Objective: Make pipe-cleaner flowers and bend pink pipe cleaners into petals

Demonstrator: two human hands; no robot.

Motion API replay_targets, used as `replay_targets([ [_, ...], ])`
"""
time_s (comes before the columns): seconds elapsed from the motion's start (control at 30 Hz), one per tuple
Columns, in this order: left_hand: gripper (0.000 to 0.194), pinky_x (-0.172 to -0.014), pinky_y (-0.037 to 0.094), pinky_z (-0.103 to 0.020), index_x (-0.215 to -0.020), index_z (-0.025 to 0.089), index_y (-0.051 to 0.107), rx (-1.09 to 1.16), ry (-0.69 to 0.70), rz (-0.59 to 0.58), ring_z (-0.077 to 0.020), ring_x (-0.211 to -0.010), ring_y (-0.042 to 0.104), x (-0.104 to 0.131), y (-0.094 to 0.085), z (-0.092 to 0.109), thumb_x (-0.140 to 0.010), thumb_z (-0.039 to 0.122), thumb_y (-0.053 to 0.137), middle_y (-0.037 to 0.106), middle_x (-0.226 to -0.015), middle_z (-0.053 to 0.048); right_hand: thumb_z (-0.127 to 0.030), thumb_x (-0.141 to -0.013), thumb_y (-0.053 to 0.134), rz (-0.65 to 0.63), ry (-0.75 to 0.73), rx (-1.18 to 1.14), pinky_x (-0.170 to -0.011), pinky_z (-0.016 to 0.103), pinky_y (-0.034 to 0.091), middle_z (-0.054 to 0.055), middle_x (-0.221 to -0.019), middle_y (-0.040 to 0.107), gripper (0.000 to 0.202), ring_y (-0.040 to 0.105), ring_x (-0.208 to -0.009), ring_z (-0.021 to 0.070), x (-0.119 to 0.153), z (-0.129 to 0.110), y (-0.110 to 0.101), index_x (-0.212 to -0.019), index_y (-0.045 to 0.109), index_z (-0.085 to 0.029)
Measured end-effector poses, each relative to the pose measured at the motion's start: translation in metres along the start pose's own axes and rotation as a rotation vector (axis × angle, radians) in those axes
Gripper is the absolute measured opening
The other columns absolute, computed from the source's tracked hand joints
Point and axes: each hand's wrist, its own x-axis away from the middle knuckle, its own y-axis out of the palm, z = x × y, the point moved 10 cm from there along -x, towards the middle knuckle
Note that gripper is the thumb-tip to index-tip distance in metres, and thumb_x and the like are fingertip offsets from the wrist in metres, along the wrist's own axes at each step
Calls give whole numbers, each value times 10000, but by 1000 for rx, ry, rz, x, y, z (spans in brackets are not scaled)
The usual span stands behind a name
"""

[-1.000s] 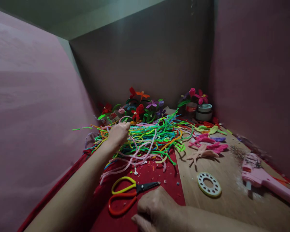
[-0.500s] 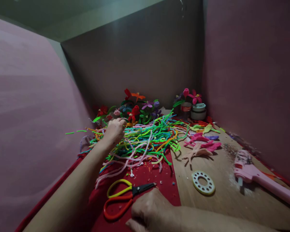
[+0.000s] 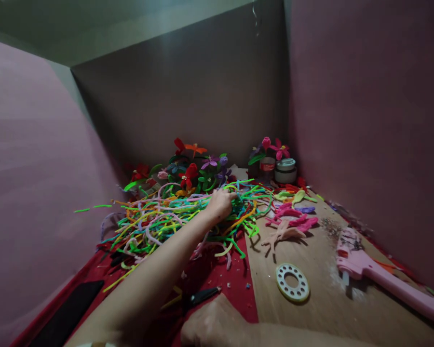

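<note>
My left hand [image 3: 222, 205] reaches across a tangled heap of pipe cleaners [image 3: 177, 207] in green, pink, yellow, orange and blue. Its fingers are bent and pinched together on the pipe cleaners at the heap's right part; the exact strands are hard to see. My right hand [image 3: 213, 323] rests curled at the bottom of the view, fingers tucked under, and whatever it holds is hidden. Just beyond it lies a pair of scissors [image 3: 202, 297], the handles mostly covered by my left forearm.
Pipe-cleaner flowers [image 3: 191, 173] stand against the back wall. Pink pieces [image 3: 292, 214], a beige piece [image 3: 284, 233], a white ring with holes [image 3: 292, 283] and a pink glue gun [image 3: 361, 265] lie on the wooden board [image 3: 318, 308]. A black strip [image 3: 68, 313] lies at left on red cloth.
My left hand has moved right across the heap, and its forearm now covers the scissors' handles. Some pink strands at the front have shifted. The view has turned slightly right.
</note>
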Motion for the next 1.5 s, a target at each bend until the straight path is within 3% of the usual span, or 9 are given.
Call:
replay_targets([
  [0.1, 338, -826, 391, -349, -1049, 203, 605, -9, 82, -16, -235, -960, 497, 22, 1, 16, -806, 136, 379, 572, -954, -107, -332, -700, 547, -8, 4, -39, -369, 237, 200, -8, -501, 632, 282, 479, -428, 96, 0, 4, 6, -463, 508, -183],
  [0.27, 404, -862, 389, -337, -1161, 156, 525, 21, 145, -62, -243, -995, 469, 44, 5, 28, -768, 243, 496, 530, -1022, -119, -373, -767, 507, 0, 11, -67, -391, 218, 231, -23, -471, 595, 326, 461, -422, 88, 2, 6, 9, -497, 531, -192],
  [0.43, 319, -773, 423, -284, -1064, 200, 589, 80, 56, -59, -189, -884, 540, 33, 12, 13, -797, 172, 417, 512, -1033, -86, -367, -710, 582, -61, 14, -4, -359, 234, 182, -26, -461, 595, 302, 449, -417, 87, -1, 5, 16, -474, 542, -182],
  [0.6, 361, -788, 416, -281, -1019, 217, 603, 126, -104, -31, -186, -912, 566, 9, 16, -7, -758, 81, 394, 542, -1108, -67, -364, -715, 568, 26, -10, 28, -353, 236, 190, -40, -469, 598, 302, 500, -436, 87, -1, 4, 12, -472, 544, -185],
  [0.8, 322, -783, 424, -309, -1068, 276, 571, 179, -238, -60, -231, -959, 576, -10, 19, -25, -751, 287, 515, 640, -1023, -57, -424, -734, 564, 22, 23, 56, -347, 241, 201, -44, -484, 604, 261, 525, -437, 95, -1, 3, 9, -612, 631, -203],
  [0.9, 371, -762, 429, -321, -1050, 306, 591, 216, -268, -78, -253, -957, 584, -15, 19, -30, -680, 293, 580, 652, -1026, -50, -421, -748, 551, -8, 10, 36, -355, 244, 208, -40, -540, 641, 247, 548, -470, 96, -2, 1, 7, -665, 649, -211],
  [1.23, 146, -683, 426, -287, -728, 199, 686, 505, -389, 109, -231, -803, 608, -9, 18, -47, -639, 204, 570, 665, -718, -54, -505, -785, 458, 17, 33, -27, -382, 244, 211, -18, -625, 692, 364, 546, -504, 103, -1, 4, 8, -747, 676, -215],
  [1.4, 230, -523, 403, -221, -799, 123, 690, 838, -414, 174, -135, -524, 557, -2, 23, -60, -677, 240, 533, 582, -510, 1, -454, -752, 502, 5, 55, -30, -384, 241, 234, -11, -544, 650, 312, 520, -471, 113, -1, 4, 5, -693, 675, -202],
  [1.5, 270, -506, 394, -206, -840, 105, 684, 1011, -400, 226, -102, -473, 521, 4, 19, -60, -684, 258, 526, 572, -507, 14, -362, -722, 559, 76, 78, -141, -397, 223, 248, -20, -471, 578, 236, 484, -450, 98, 3, 3, -13, -588, 626, -180],
])
